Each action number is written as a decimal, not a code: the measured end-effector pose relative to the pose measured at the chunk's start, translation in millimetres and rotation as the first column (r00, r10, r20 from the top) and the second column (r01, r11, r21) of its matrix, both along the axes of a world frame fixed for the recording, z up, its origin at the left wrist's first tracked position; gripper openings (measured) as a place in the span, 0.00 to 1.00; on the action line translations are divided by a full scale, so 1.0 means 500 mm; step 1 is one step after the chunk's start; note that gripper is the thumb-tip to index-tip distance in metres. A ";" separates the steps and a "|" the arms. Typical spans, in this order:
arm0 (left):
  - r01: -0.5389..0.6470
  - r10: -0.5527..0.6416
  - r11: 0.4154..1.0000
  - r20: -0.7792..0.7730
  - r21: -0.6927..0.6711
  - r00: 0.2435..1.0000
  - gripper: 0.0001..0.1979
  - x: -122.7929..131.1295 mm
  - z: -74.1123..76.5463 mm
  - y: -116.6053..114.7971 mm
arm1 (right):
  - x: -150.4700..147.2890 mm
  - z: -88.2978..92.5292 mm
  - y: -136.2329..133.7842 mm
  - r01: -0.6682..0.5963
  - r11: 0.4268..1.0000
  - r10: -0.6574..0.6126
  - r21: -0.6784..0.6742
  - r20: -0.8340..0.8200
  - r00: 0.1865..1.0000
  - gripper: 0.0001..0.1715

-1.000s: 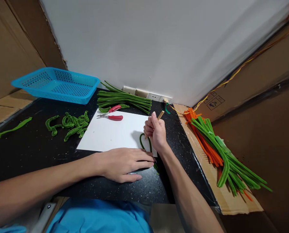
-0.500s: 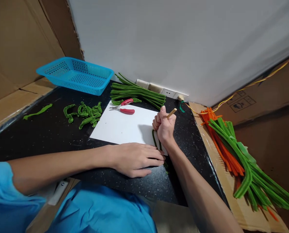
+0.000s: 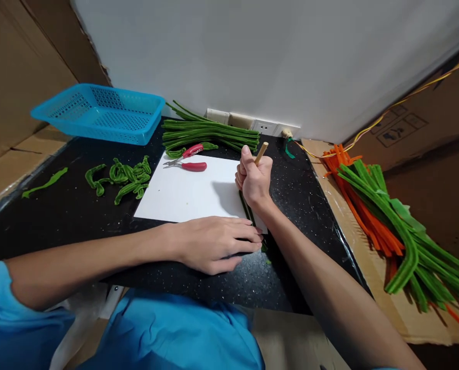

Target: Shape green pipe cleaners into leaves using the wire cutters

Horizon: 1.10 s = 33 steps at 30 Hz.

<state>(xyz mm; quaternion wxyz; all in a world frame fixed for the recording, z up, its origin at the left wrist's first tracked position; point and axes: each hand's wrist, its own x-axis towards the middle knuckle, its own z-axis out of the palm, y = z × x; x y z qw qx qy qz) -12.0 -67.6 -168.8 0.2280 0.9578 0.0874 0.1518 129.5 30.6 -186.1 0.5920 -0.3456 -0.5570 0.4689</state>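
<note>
My right hand (image 3: 254,177) is wrapped in a fist round a thin wooden stick (image 3: 261,153), whose upper end pokes out above the thumb. Beneath that fist, dark green pipe cleaner strands (image 3: 248,209) run over the right part of a white sheet (image 3: 190,198). My left hand (image 3: 217,244) lies flat, palm down, its fingertips over the near end of these strands. The stick's lower end is hidden behind the right fist. Red-handled nippers (image 3: 193,166) rest at the sheet's far left corner, jaws apart.
A bundle of green pipe cleaners (image 3: 214,132) lies by the wall sockets (image 3: 265,127). Twisted green pieces (image 3: 123,177) and a single green strip (image 3: 46,182) are on the left. A blue basket (image 3: 136,136) stands behind them. Green (image 3: 406,252) and orange (image 3: 368,221) bundles lie on cardboard at right.
The stick in my right fist stands more upright. The green strands below it look straighter, less bowed. My left hand stays flat over their near end. The whole view has shifted slightly.
</note>
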 end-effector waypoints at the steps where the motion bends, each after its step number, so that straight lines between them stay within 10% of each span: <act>1: 0.004 -0.004 1.000 -0.002 0.004 1.000 0.18 0.001 0.000 0.001 | -0.001 0.002 0.000 -0.018 1.000 0.017 -0.015 -0.016 1.000 0.38; 10: 0.008 -0.018 0.987 0.056 0.163 0.998 0.19 0.002 -0.022 0.006 | 0.039 0.037 -0.014 -0.233 0.941 0.203 -0.246 -0.141 0.969 0.40; 14: -0.014 0.001 0.980 0.061 0.201 0.998 0.22 -0.005 -0.031 0.004 | 0.095 0.048 -0.010 -0.130 0.965 0.181 -0.227 0.221 0.958 0.36; 17: -0.082 0.063 0.978 0.102 0.191 0.993 0.24 -0.012 -0.033 0.004 | 0.125 0.045 -0.005 0.055 0.999 -0.038 -0.001 0.704 0.709 0.27; 21: -0.276 0.249 0.944 0.161 0.179 0.955 0.25 -0.022 -0.030 0.012 | 0.137 0.027 0.000 0.169 0.975 -0.198 0.143 0.905 0.378 0.07; 33: -0.436 0.432 0.895 0.056 0.095 0.900 0.13 -0.052 -0.027 0.054 | 0.124 -0.003 0.003 -0.088 0.971 -0.149 0.222 0.849 0.506 0.11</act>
